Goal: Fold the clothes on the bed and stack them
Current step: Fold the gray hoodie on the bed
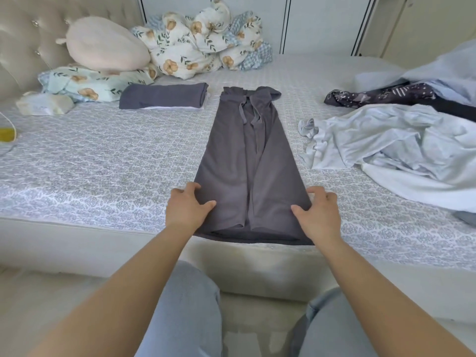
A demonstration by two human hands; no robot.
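Note:
Grey drawstring trousers [247,161] lie lengthwise down the middle of the bed [103,161], folded leg on leg, waistband at the far end. My left hand [186,207] grips the left edge near the hem, thumb on top. My right hand [320,211] grips the right edge the same way. A folded grey garment [164,95] rests on something white at the back left. A heap of unfolded pale blue clothes [391,145] and a dark patterned piece [381,95] lie at the right.
A pink cushion [105,43], a floral pillow [90,82] and a bundled floral duvet [203,39] crowd the headboard end. A small wrapped pack [45,103] and a yellow item [6,134] sit at the far left. My knees are against the bed's front edge.

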